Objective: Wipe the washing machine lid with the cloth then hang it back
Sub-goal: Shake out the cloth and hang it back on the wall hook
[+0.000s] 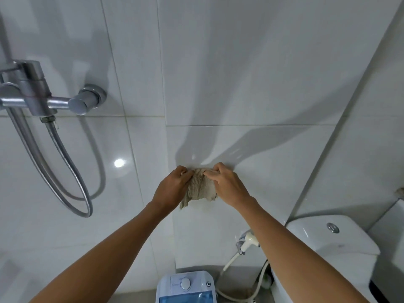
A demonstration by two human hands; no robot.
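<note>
A beige ribbed cloth [200, 188] hangs against the white tiled wall at arm's length in front of me. My left hand [171, 188] pinches its upper left edge. My right hand [227, 184] pinches its upper right edge, fingers pressed to the top of the cloth. What the cloth hangs from is hidden behind my fingers. Far below, at the bottom edge, stands the small washing machine [185, 286], white with a round dial and a blue translucent lid [185, 298].
A chrome shower mixer [43, 95] with looping metal hoses [72, 182] juts from the wall at left. A white toilet cistern [330, 237] sits at lower right, with a bidet sprayer [248, 239] and its hose beside it.
</note>
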